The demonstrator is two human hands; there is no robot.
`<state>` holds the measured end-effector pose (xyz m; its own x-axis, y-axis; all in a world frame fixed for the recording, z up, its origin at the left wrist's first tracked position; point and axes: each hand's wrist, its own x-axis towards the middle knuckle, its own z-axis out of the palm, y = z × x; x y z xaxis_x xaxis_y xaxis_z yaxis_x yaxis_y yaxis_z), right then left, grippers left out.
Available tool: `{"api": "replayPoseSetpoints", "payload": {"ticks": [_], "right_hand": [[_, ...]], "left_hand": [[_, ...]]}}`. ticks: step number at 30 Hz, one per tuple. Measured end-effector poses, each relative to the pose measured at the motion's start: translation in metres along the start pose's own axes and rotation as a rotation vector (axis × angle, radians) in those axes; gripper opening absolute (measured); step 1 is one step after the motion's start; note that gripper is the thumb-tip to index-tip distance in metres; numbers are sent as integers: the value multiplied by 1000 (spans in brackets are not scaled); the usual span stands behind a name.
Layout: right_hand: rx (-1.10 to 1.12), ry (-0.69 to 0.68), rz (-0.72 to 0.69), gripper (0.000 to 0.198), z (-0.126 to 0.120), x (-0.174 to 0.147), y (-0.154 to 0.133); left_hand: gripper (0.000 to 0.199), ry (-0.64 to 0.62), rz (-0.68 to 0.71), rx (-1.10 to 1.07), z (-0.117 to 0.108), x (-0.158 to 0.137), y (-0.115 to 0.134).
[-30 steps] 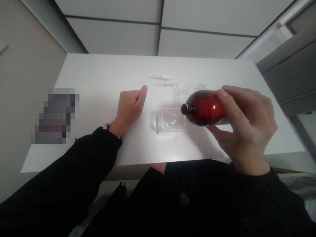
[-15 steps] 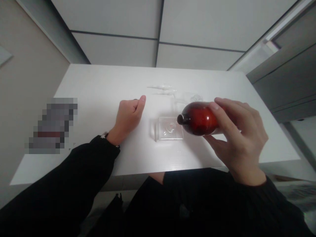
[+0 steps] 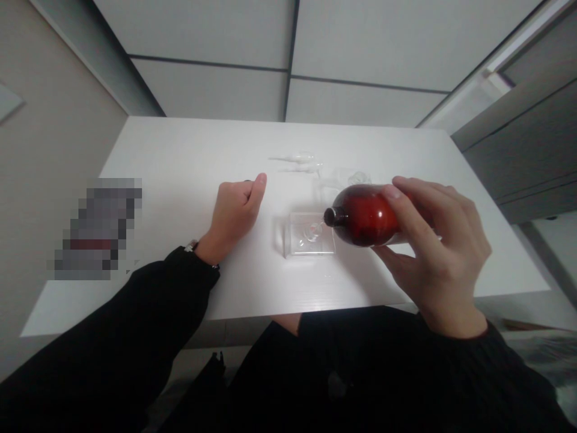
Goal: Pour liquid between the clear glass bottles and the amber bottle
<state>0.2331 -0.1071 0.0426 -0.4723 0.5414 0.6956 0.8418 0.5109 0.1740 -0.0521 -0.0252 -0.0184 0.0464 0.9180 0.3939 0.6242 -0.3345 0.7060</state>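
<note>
My right hand [image 3: 439, 252] is wrapped round a brown bottle [image 3: 367, 215], which is tilted so its narrow open mouth points left. That mouth is above the right side of a clear plastic box [image 3: 311, 243] standing on the white table. A faint clear streak shows by the mouth; whether it is liquid I cannot tell. My left hand [image 3: 237, 210] is closed, thumb up, left of the box. Behind its fingers peeks the edge of a small dark thing [image 3: 247, 181], mostly hidden.
Clear plastic droppers [image 3: 300, 159] lie on the white table [image 3: 180, 156] behind the box. Another clear plastic piece [image 3: 358, 178] is partly behind the bottle. A pixelated dark object [image 3: 97, 231] lies at the left, and panels [image 3: 216, 90] rise along the back edge.
Both hands and the bottle stay nearly in place. A faint clear streak now shows near the bottle's mouth.
</note>
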Motion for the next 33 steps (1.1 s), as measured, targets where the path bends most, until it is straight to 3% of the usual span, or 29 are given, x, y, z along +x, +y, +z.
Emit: {"api": "replayPoseSetpoints", "payload": {"ticks": [7, 12, 30, 33], "right_hand": [[-9, 50, -31, 66, 3, 1, 1], [3, -19, 2, 71, 1, 1, 0], [12, -34, 16, 79, -2, 2, 0], [-1, 1, -6, 71, 0, 3, 0]], "left_hand": [[58, 0, 13, 8, 2, 1, -2], [59, 3, 18, -4, 1, 0, -2], [62, 7, 22, 7, 1, 0, -2], [63, 5, 19, 3, 1, 0, -1]]}}
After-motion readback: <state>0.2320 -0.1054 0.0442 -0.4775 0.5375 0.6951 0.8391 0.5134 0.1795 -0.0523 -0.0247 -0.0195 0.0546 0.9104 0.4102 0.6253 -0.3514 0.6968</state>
